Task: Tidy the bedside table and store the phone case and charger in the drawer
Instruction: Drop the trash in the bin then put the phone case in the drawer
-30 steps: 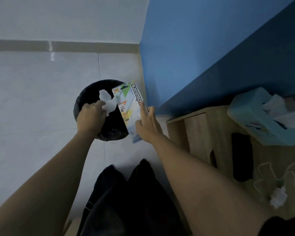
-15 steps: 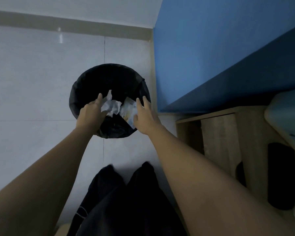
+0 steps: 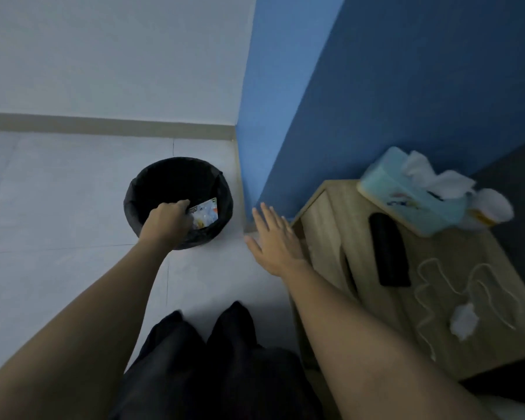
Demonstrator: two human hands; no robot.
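Note:
My left hand [image 3: 167, 221] reaches into the black waste bin [image 3: 152, 180] on the floor, its fingers curled down and hidden. A printed plastic package [image 3: 206, 214] lies inside the bin beside that hand. My right hand [image 3: 275, 237] is empty with fingers spread, hovering by the left edge of the wooden bedside table [image 3: 331, 213]. On the tabletop lie a black phone case [image 3: 388, 250] and a white charger [image 3: 464, 321] with its cable looped loosely around it. The table's front shows a dark handle cut-out [image 3: 347, 269].
A teal tissue box [image 3: 406, 197] with tissues sticking out stands at the table's back, a white container [image 3: 493, 207] behind it. A blue wall [image 3: 315, 101] rises behind table and bin. My dark trouser legs [image 3: 225, 344] are below.
The package left my right hand and now lies in the bin. The crumpled tissue is gone from view. My right hand pulled away toward the table; the view swung right.

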